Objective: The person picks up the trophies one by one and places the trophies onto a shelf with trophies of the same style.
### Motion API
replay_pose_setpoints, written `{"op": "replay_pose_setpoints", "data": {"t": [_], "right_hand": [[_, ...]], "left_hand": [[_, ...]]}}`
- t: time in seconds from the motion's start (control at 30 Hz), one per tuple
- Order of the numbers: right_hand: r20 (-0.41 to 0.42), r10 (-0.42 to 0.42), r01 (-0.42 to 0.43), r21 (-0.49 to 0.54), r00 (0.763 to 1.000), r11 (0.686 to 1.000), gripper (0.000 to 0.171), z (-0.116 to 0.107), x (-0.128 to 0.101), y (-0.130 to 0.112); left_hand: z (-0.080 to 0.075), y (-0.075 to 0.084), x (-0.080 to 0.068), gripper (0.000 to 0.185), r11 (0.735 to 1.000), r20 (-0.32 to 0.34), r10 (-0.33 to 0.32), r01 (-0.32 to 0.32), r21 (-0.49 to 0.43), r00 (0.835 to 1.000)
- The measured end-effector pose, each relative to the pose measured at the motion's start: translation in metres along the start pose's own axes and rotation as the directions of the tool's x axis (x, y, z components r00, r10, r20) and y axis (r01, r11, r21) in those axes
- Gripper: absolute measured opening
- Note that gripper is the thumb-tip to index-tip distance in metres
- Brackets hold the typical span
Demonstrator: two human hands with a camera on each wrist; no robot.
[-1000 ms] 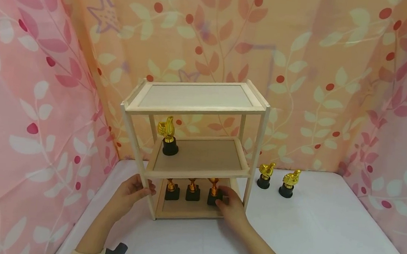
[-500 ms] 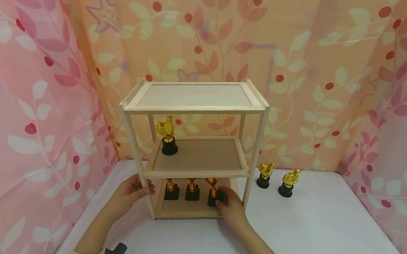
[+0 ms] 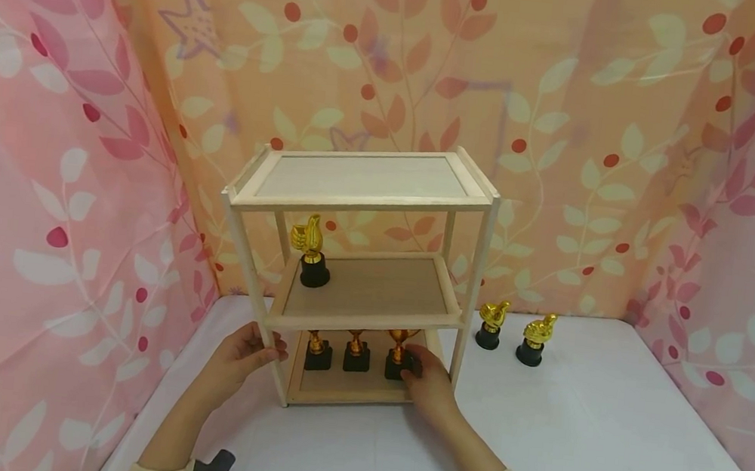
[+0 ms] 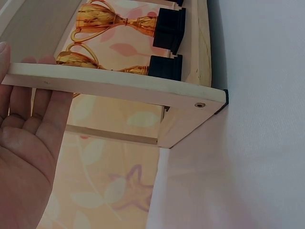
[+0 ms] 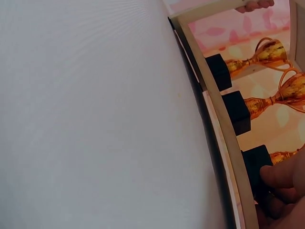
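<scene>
Pink and orange leaf-print curtains close in a white desk [image 3: 576, 437] on three sides. From the head view, a pale wooden three-tier rack [image 3: 361, 188] stands toward the back left of the desk. The left hand [image 3: 244, 359] reaches in from below, forearm stretched forward, and its fingers [image 3: 268, 352] wrap the rack's front left post. The right hand [image 3: 428, 381] lies low at the bottom shelf, fingers pinching the black base of the rightmost cup trophy [image 3: 398, 355]. Just left of those fingers stand two more cup trophies [image 3: 337, 351] in a row on the same shelf. Above the left fingers, on the middle shelf, sits a gold thumbs-up trophy [image 3: 311, 256]. Well right of the right fingers, two more thumbs-up trophies [image 3: 511, 333] stand on the desk beside the rack.

The left wrist view shows the left hand [image 4: 26, 157] with its palm open to the camera and fingers [image 4: 43, 102] running up behind a pale wooden post [image 4: 119, 86]; beyond them lie gold cups on square black bases.

In the right wrist view, the fingers [image 5: 283, 176] of the right hand press on a square black base [image 5: 255, 164] just inside the shelf's wooden lip [image 5: 224, 119]. The trophy's gold stem [image 5: 283, 156] shows just past them.
</scene>
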State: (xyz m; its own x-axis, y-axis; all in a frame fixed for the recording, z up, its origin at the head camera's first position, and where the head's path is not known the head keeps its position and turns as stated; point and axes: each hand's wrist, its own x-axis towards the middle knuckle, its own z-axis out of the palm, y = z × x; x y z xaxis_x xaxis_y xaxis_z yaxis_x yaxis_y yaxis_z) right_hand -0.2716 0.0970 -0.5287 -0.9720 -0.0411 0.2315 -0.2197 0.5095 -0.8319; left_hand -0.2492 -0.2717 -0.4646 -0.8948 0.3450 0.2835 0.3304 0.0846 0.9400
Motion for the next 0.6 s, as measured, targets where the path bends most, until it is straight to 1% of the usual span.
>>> {"op": "replay_pose_setpoints", "data": {"t": [0.23, 0.43, 0.6], "right_hand": [[-0.026, 0.027, -0.027, -0.007, 0.999, 1.0, 0.049, 0.0005, 0.0005, -0.006], [-0.03, 0.018, -0.019, -0.027, 0.999, 0.999, 0.049, 0.001, 0.0025, -0.0063], [-0.03, 0.026, -0.027, -0.041, 0.999, 0.999, 0.048, 0.0022, 0.0029, -0.0058]], "left_hand": [[0.0009, 0.0023, 0.0002, 0.027, 1.0, -0.001, -0.004, 0.004, -0.008, 1.0], [0.0008, 0.0027, 0.0008, 0.028, 1.0, -0.01, -0.017, 0.017, 0.007, 1.0], [0.0007, 0.0016, -0.0005, 0.028, 1.0, -0.017, -0.025, 0.025, 0.015, 1.0]]}}
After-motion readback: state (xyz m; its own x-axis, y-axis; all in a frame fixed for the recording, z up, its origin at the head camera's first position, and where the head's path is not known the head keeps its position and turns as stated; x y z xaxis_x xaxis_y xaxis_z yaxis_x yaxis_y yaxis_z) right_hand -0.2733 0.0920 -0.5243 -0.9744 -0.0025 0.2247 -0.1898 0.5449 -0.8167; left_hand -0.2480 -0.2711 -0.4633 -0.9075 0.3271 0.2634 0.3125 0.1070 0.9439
